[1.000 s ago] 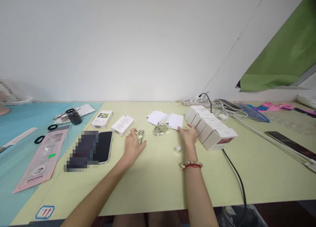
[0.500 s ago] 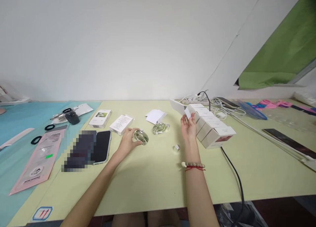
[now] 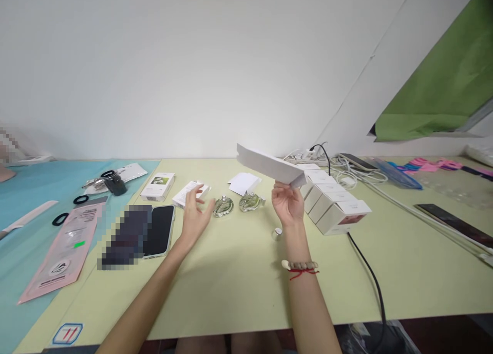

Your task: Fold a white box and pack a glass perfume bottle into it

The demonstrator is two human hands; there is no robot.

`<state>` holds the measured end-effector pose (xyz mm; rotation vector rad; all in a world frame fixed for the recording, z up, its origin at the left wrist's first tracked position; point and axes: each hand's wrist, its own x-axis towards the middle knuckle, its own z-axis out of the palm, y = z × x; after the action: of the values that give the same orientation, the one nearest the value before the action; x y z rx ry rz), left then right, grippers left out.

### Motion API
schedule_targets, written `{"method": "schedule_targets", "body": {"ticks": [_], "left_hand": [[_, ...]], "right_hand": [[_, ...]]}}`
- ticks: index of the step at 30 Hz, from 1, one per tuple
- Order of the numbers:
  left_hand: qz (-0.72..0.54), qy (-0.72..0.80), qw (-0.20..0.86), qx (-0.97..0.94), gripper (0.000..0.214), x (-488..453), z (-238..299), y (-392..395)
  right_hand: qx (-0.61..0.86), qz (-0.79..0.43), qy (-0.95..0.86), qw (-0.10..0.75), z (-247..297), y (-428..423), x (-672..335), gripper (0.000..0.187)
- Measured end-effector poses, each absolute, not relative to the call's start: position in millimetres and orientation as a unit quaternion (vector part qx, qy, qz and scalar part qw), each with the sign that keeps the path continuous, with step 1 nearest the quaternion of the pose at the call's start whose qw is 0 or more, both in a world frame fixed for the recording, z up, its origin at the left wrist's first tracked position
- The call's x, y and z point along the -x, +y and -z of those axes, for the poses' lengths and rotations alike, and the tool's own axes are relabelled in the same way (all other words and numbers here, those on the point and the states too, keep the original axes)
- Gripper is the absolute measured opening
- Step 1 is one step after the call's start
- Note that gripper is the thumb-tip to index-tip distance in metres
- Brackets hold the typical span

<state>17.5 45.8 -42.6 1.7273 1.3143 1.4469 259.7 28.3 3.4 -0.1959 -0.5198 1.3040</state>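
My left hand [image 3: 195, 214] is open above the table, fingers apart, just left of a green glass perfume bottle [image 3: 223, 207]. Another perfume bottle [image 3: 250, 202] lies to the right of that one. In my right hand [image 3: 288, 202] is a folded white cardboard piece [image 3: 269, 165], raised and tilted, its long end pointing left. A silver cap [image 3: 276, 234] lies on the table left of my right wrist. Behind the bottles rests more folded white card [image 3: 244, 183]. A white box with printed text [image 3: 189, 193] is partly hidden by my left fingers.
A row of white boxes [image 3: 339, 212] stands right of my right hand. Further left are a white box with a green picture [image 3: 157, 186], a phone [image 3: 160, 230] and a pink packet [image 3: 65, 251]. Cables [image 3: 348, 177] and another phone [image 3: 454, 224] lie on the right.
My left hand has let go of the perfume bottle, which now stands on the table, and has moved slightly left. My right hand has swung the white cardboard left and up, away from the boxes.
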Motion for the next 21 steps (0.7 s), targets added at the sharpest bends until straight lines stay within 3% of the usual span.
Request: {"method": "schedule_targets", "body": {"ticks": [3, 6, 9, 11, 13, 17, 21], "left_hand": [[-0.604, 0.387, 0.317, -0.620, 0.037, -8.1, 22.5, 41.2], [-0.608, 0.290, 0.354, -0.649, 0.049, -1.7, 16.8, 40.6], [-0.511, 0.240, 0.387, -0.729, 0.066, -1.4, 19.6, 39.7], [-0.449, 0.248, 0.392, -0.764, 0.070, -4.7, 22.4, 37.0], [-0.437, 0.273, 0.381, -0.768, 0.058, -9.2, 24.5, 33.9], [-0.507, 0.298, 0.400, -0.703, 0.033, -13.6, 24.7, 33.0], [-0.583, 0.328, 0.423, -0.611, 0.034, -12.6, 22.0, 37.9]], "right_hand": [[0.191, -0.626, -0.286, 0.700, -5.2, 24.0, -254.7, 0.025], [0.330, -0.637, -0.378, 0.585, -6.7, 21.9, -243.6, 0.027], [0.374, -0.643, -0.446, 0.497, -9.6, 20.2, -224.1, 0.028], [0.358, -0.647, -0.461, 0.491, -11.6, 18.8, -209.1, 0.029], [0.336, -0.653, -0.468, 0.492, -12.5, 17.8, -196.5, 0.029], [0.315, -0.617, -0.475, 0.542, -8.5, 19.6, -185.9, 0.033], [0.348, -0.480, -0.546, 0.592, -3.2, 23.6, -185.3, 0.043]]}}
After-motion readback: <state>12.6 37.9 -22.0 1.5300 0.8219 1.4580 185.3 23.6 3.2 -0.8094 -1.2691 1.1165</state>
